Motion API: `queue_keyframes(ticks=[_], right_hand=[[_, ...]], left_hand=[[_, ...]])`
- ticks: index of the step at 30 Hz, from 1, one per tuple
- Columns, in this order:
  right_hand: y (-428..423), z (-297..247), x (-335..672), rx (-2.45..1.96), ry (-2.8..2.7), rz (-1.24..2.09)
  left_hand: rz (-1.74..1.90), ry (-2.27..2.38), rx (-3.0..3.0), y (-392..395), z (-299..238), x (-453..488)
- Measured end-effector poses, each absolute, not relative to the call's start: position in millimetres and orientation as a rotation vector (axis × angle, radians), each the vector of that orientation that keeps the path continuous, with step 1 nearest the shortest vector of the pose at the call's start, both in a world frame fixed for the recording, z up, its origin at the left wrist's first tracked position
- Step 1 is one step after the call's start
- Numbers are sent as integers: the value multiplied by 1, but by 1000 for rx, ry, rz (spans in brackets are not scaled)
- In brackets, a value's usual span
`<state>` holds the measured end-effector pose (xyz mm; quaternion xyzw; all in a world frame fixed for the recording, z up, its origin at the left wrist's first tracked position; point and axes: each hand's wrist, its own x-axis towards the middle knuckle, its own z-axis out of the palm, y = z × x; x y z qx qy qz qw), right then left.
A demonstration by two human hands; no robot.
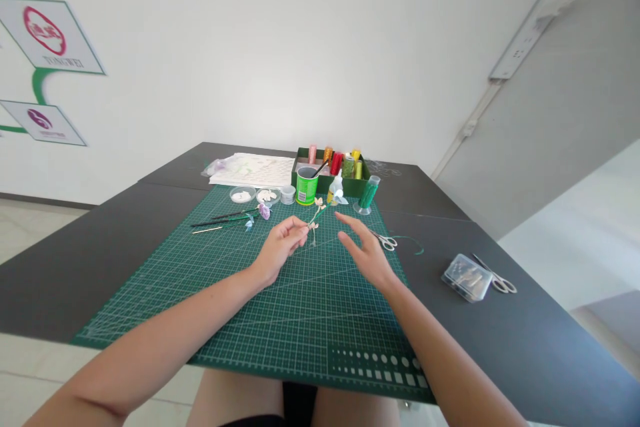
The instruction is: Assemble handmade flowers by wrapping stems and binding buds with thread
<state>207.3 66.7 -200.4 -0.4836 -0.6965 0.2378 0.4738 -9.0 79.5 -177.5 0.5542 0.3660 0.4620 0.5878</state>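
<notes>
My left hand [280,248] is over the middle of the green cutting mat [200,293], with fingers pinched on the stem of a small flower sprig [315,219] with pale petals, held upright. My right hand [363,248] hovers just to the right of the sprig, fingers stretched out and apart, holding nothing. Small scissors [385,240] lie on the mat right beside my right hand.
Behind the hands stand a green can [306,187], a glue bottle [336,188], small dishes [243,195], a green box of thread spools [333,163], a tube of green beads [369,195] and paper sheets [255,170]. Wire stems and a purple flower [263,211] lie left. A clear plastic case [466,277] and second scissors [497,279] lie right.
</notes>
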Motion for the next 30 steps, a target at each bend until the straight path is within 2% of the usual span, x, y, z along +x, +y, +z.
queue_keyframes(ticks=[5,9,12,20,30], right_hand=[[52,-206,177,-901,-1528,1258],[48,-208,170,-888,-1323,1500],[48,-209,170,-1020,-1328,1436],[43,-195,177,-1192,-1581,982],[36,-172,199,-1135,-1661,950]], left_hand=[[1004,827,1347,67,-182,0],[1038,849,1390,66,-189,2],[1085,896,1423,71,-193,1],[1071,1010,1585,86,-200,-5],[655,1134,2251,72,-194,-7]])
